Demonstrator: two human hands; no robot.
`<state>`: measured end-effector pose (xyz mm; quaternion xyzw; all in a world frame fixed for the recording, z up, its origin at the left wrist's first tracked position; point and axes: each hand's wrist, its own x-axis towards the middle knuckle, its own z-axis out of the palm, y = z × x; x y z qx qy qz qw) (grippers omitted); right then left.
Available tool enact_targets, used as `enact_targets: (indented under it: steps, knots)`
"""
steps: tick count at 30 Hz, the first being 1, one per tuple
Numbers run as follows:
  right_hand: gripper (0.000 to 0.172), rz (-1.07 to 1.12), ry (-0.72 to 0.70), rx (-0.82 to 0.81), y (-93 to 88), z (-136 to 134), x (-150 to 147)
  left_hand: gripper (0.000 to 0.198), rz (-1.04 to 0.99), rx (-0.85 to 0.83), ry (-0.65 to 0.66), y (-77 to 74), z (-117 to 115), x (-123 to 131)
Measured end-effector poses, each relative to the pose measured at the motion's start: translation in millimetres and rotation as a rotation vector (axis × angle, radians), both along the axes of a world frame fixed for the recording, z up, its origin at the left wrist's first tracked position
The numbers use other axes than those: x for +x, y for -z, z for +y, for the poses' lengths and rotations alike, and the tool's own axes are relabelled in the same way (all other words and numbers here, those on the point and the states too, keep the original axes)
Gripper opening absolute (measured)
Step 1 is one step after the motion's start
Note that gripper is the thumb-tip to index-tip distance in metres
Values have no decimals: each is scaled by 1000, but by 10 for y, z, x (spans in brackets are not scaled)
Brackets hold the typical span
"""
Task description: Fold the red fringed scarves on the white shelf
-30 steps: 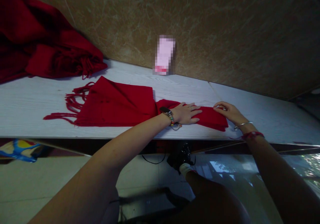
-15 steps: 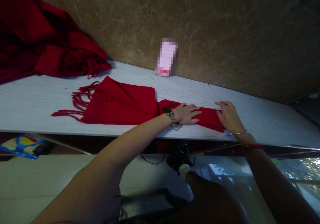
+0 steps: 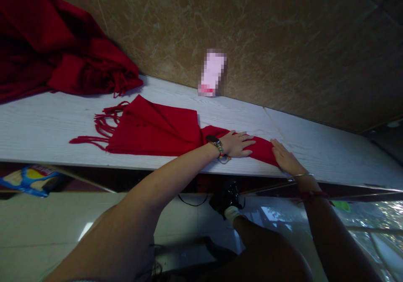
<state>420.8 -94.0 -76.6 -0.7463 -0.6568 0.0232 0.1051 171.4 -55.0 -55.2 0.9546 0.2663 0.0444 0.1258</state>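
Observation:
A red scarf (image 3: 157, 130) lies folded along a white wood-grain shelf, its fringe at the left end and a narrower folded part on the right. My left hand (image 3: 236, 143) rests flat on that narrow part, fingers spread and pointing right; a dark watch and a beaded bracelet circle the wrist. At the scarf's right end is my right hand (image 3: 286, 157), fingers stretched out and lying against the edge of the cloth. Neither hand grips the fabric.
More red fringed cloth (image 3: 75, 59) is heaped at the back left. A blurred pink rectangular object (image 3: 213, 72) stands against the brown marbled wall (image 3: 283, 51). Below the white shelf (image 3: 330, 156) are a blue package (image 3: 31, 181) and a black shoe (image 3: 227, 198).
My right hand has lowered slightly; its raised, curled fingers now lie straight against the scarf's right end. My left hand stays on the scarf. The view has shifted a little.

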Motion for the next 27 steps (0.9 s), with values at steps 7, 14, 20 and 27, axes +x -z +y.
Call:
enact_targets:
  steps: [7, 14, 20, 27]
  knots:
    - [53, -152, 124, 187, -209, -107, -85, 61, 9, -2, -7, -27, -27, -8]
    - [50, -16, -30, 153, -61, -107, -422, 62, 52, 4, -2, -55, -33, -8]
    - [55, 32, 157, 72, 71, -218, -208, 62, 30, 1, 1, -33, -21, -5]
    - [51, -48, 211, 320, 45, -362, -32, 61, 11, 11, -13, -11, -23, 3]
